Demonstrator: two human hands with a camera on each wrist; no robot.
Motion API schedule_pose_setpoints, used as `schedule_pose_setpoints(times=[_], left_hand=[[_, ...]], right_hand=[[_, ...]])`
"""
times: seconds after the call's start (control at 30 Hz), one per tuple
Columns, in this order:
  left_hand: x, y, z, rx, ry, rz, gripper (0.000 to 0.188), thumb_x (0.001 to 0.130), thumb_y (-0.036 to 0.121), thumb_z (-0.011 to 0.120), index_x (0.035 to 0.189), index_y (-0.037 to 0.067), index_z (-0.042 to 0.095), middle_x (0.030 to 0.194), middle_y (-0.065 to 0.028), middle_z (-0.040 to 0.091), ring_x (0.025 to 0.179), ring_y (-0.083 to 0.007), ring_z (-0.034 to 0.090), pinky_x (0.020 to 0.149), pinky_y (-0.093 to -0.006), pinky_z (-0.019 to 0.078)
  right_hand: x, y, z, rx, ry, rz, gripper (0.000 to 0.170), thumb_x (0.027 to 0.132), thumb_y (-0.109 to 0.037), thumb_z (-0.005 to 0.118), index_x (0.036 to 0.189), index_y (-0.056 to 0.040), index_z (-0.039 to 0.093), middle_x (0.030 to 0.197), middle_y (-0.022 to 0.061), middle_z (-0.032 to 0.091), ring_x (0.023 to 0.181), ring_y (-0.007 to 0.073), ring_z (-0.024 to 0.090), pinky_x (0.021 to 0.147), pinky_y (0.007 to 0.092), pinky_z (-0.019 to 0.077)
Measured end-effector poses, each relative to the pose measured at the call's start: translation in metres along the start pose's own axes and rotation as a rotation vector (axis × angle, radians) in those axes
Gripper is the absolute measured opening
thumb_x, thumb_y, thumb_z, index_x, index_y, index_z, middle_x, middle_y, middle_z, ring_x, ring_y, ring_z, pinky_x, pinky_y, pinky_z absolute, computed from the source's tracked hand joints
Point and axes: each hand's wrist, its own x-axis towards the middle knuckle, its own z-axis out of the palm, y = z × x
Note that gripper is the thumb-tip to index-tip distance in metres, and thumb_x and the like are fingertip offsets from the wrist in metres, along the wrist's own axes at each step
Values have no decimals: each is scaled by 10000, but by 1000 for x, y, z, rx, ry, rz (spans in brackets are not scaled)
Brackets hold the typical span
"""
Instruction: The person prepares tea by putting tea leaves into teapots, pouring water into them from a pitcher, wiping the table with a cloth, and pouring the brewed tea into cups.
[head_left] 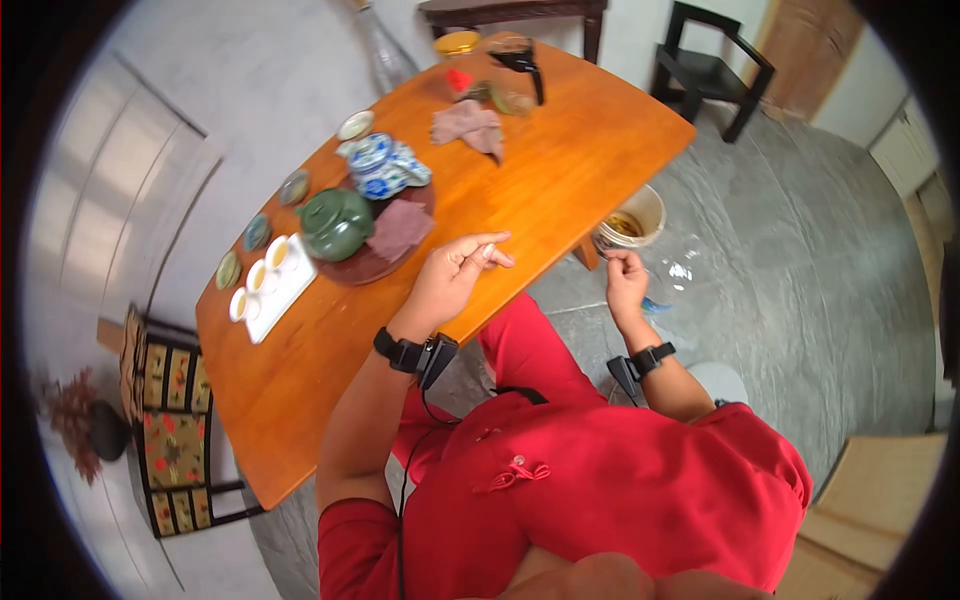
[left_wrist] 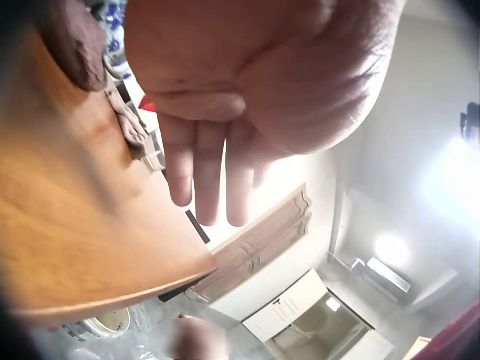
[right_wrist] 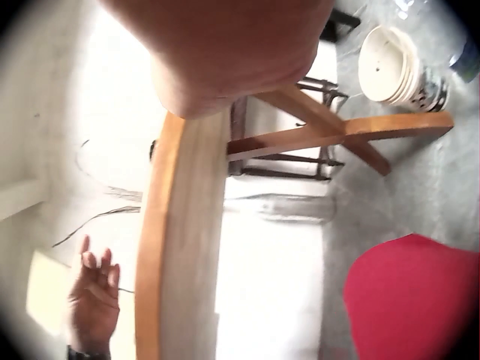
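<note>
My left hand (head_left: 452, 278) is held over the near edge of the wooden table (head_left: 560, 160), its fingers extended and nothing held; in the left wrist view the fingers (left_wrist: 208, 176) are straight. Closest to it are a folded mauve cloth (head_left: 402, 228) and a green teapot (head_left: 335, 224) on a round brown tray (head_left: 365, 268). Off the table edge, my right hand (head_left: 627, 282) is beside a white bucket (head_left: 652, 212) with brownish contents. Its fingers are bent, and I cannot tell whether they hold anything. In the right wrist view only the base of this hand (right_wrist: 225, 60) shows.
A blue-and-white teapot (head_left: 385, 168) shares the round tray. Left of it a white tray (head_left: 285, 303) bears cups of tea. Toward the table's far end are a crumpled cloth (head_left: 470, 127), a black-handled glass pot (head_left: 515, 75) and a yellow-lidded jar (head_left: 457, 43). A black chair (head_left: 712, 75) stands beyond.
</note>
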Motion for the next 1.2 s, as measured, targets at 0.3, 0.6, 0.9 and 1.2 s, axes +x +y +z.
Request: schedule_pose_setpoints(times=[0.3, 0.6, 0.9, 1.2], left_hand=[[-59, -30, -77, -391, 428, -211, 198, 1032, 171, 427, 996, 32, 563, 696, -37, 572, 523, -76, 497, 483, -199, 416], [-97, -65, -107, -693, 421, -194, 208, 1036, 187, 412, 969, 38, 541, 627, 20, 452, 479, -42, 344, 434, -193, 282], [-94, -70, -104, -666, 406, -248, 173, 1009, 189, 471, 932, 66, 565, 617, 40, 422, 499, -30, 300, 446, -197, 222], [-96, -64, -105, -640, 517, -300, 183, 989, 154, 510, 835, 68, 560, 591, 39, 420, 476, -31, 319, 429, -190, 224]], right_hand=[[-20, -128, 102, 316, -413, -9, 94, 930, -21, 551, 931, -35, 644, 670, -108, 441, 585, -14, 359, 529, 168, 273], [-54, -124, 159, 137, -705, -132, 101, 922, -45, 543, 922, -24, 642, 652, -92, 444, 580, 11, 379, 534, 199, 330], [-70, -148, 161, -461, -643, -523, 96, 823, -118, 602, 886, -80, 664, 753, 119, 681, 698, 295, 678, 622, 386, 538], [-73, -154, 164, -533, -642, -709, 61, 800, -99, 617, 845, -74, 651, 779, 122, 688, 707, 307, 673, 638, 382, 543]])
